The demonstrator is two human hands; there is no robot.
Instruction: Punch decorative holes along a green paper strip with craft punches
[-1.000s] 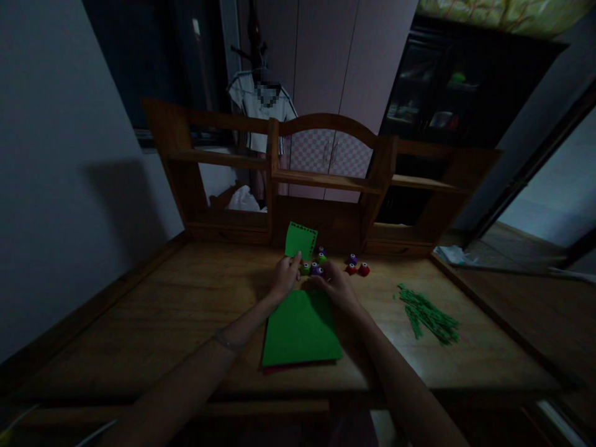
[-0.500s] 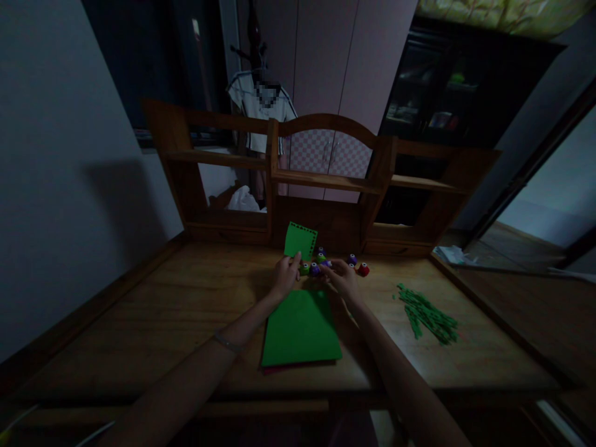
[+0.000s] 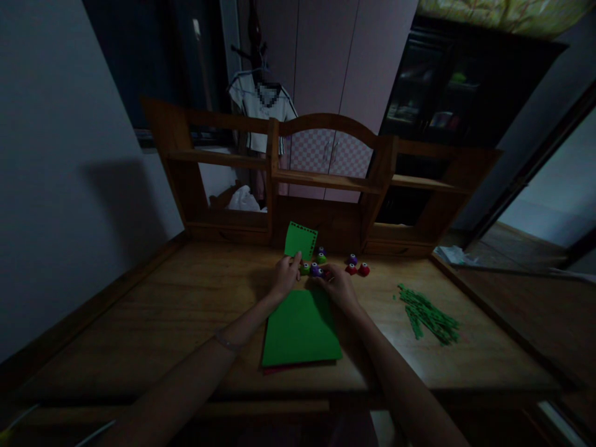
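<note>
My left hand pinches the lower edge of a small green sheet of paper, held up at a tilt, with rows of small holes along its top and right edges. My right hand is closed low over the desk around a small purple craft punch, mostly covered by the fingers. Close by my left fingers sit a green punch and another purple punch. Behind them stands a second green punch. Two red punches and a purple punch are to the right.
A stack of green sheets lies in front of my hands, with a red edge beneath. Loose green strips are heaped on the right of the wooden desk. A wooden shelf rises at the back.
My right hand has moved slightly left and down, and the purple punch is lower, beside the other purple one. A red punch at the right shows more fully. My left hand and the sheet stay put.
</note>
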